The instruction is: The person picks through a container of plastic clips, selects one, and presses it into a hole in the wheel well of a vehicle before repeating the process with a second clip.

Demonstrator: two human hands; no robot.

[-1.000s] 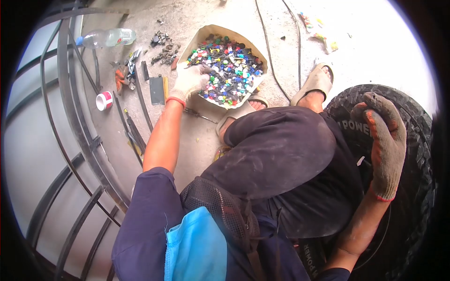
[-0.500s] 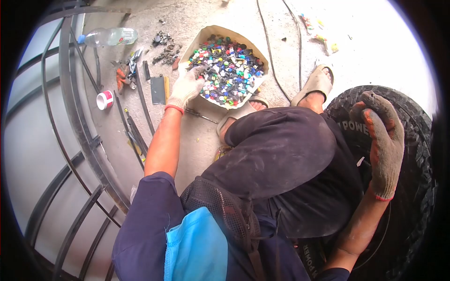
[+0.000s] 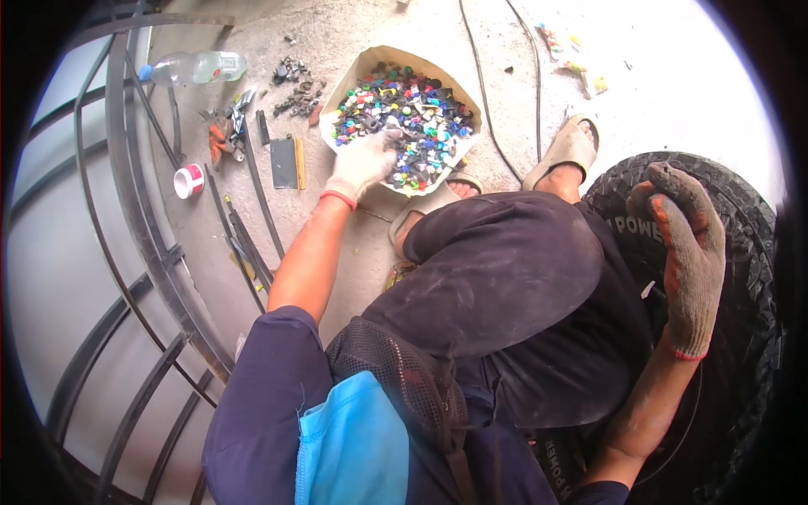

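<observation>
My left hand (image 3: 364, 163), in a pale knit glove with a red cuff, reaches over the near left side of a cream, bag-like container (image 3: 338, 94). Its fingers are apart and touch the heap of small coloured plastic pieces (image 3: 421, 126) inside; most are black, white, blue, green or red. No piece is clearly held. On the right, my right hand (image 3: 694, 269) wears a dirty grey glove with orange patches. It is raised over a large black tyre (image 3: 623, 189), its fingers curled in. Whatever might be within those fingers is hidden.
Left of the container lie dark scraps (image 3: 299, 93), a dark flat block (image 3: 284, 164), orange-handled pliers (image 3: 220, 139), metal strips (image 3: 240, 240) and a white-and-red cup (image 3: 188, 181). A plastic bottle (image 3: 202, 67) lies farther back. A metal frame (image 3: 135, 185) borders the left; cables (image 3: 480, 93) cross the floor.
My left hand has moved right and slightly toward me over the plastic pieces, its fingers now farther into the heap's middle. My right hand stays in place.
</observation>
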